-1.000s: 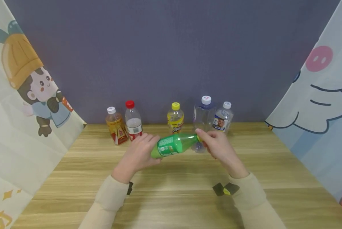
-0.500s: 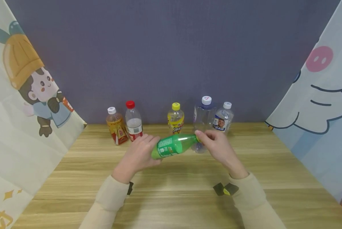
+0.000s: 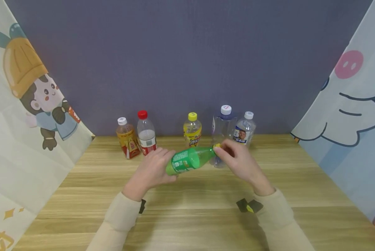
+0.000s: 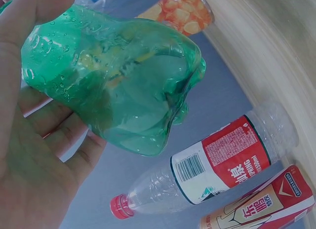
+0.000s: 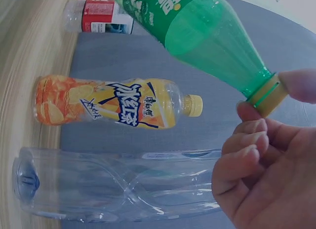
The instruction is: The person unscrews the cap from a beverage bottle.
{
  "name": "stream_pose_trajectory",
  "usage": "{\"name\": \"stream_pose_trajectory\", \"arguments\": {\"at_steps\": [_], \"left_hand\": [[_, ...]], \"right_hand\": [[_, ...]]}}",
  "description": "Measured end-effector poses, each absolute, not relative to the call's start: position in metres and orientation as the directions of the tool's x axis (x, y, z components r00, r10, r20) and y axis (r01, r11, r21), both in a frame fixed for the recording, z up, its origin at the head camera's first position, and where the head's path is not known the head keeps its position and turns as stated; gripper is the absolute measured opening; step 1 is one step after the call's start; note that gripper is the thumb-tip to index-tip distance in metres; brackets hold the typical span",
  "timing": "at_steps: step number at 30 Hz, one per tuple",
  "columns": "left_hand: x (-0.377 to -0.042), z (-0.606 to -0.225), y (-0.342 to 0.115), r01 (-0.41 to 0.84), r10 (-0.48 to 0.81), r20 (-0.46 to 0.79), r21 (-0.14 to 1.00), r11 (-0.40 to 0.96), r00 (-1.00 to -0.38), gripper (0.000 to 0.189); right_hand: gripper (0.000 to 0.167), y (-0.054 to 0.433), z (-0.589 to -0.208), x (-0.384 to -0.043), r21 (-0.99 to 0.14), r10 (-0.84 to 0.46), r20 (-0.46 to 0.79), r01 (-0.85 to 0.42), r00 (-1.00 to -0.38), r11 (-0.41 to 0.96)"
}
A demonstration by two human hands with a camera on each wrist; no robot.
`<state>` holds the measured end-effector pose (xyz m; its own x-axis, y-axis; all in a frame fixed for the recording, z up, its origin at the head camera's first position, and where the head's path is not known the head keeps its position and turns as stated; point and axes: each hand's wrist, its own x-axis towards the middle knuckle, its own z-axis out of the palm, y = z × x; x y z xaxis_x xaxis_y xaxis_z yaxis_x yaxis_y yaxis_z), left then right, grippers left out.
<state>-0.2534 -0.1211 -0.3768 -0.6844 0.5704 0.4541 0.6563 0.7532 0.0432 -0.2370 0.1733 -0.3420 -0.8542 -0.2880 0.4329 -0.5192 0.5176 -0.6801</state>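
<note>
A green plastic bottle (image 3: pixel 192 159) is held in the air, tilted on its side, its neck pointing right. My left hand (image 3: pixel 151 168) grips it near the base; in the left wrist view the clear green bottom (image 4: pixel 148 86) sticks out past the fingers. On the neck sits a yellow cap (image 5: pixel 268 95), which my right hand (image 3: pixel 239 162) pinches between thumb and fingertip. A thin green slit shows across the cap. Behind the green bottle stands an iced tea bottle (image 5: pixel 133 103) with a yellow cap, and a large clear bottle (image 5: pixel 118 184) is behind my right hand.
At the back left of the wooden table (image 3: pixel 187 216) stand a white-capped bottle (image 3: pixel 128 141) with an orange and red label and a red-capped clear bottle (image 3: pixel 147 136). A small white-capped bottle (image 3: pixel 245 129) is at the back right. A dark panel (image 3: pixel 187 62) rises behind.
My right thumb and fingers have shifted around the yellow cap, and more of the cap shows above the thumb. The green bottle and my left hand stay almost in place.
</note>
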Motion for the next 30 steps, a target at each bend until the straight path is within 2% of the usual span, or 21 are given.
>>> {"name": "stream_pose_trajectory", "arguments": {"at_steps": [6, 11, 15, 20, 30], "left_hand": [[-0.2532, -0.3762, -0.1214, 0.648, 0.565, 0.447, 0.045, 0.760, -0.694, 0.078], [-0.2532, -0.3759, -0.1216, 0.649, 0.565, 0.452, 0.041, 0.760, -0.690, 0.079], [-0.2531, -0.3757, -0.1207, 0.649, 0.570, 0.451, 0.028, 0.760, -0.687, 0.079], [-0.2528, -0.3756, -0.1196, 0.648, 0.575, 0.452, 0.011, 0.761, -0.682, 0.079], [-0.2520, -0.3761, -0.1186, 0.634, 0.561, 0.436, 0.030, 0.772, -0.704, 0.080]], "right_hand": [[0.031, 0.1715, -0.3416, -0.2362, -0.665, -0.225, 0.457, -0.499, -0.861, 0.556], [0.056, 0.1707, -0.3414, -0.2354, -0.691, -0.089, 0.436, -0.397, -0.895, 0.604], [0.065, 0.1687, -0.3398, -0.2336, -0.737, -0.036, 0.363, -0.310, -0.931, 0.600], [0.065, 0.1666, -0.3397, -0.2334, -0.759, -0.036, 0.300, -0.261, -0.953, 0.596], [0.051, 0.1678, -0.3415, -0.2367, -0.713, -0.090, 0.379, -0.353, -0.921, 0.606]]}}
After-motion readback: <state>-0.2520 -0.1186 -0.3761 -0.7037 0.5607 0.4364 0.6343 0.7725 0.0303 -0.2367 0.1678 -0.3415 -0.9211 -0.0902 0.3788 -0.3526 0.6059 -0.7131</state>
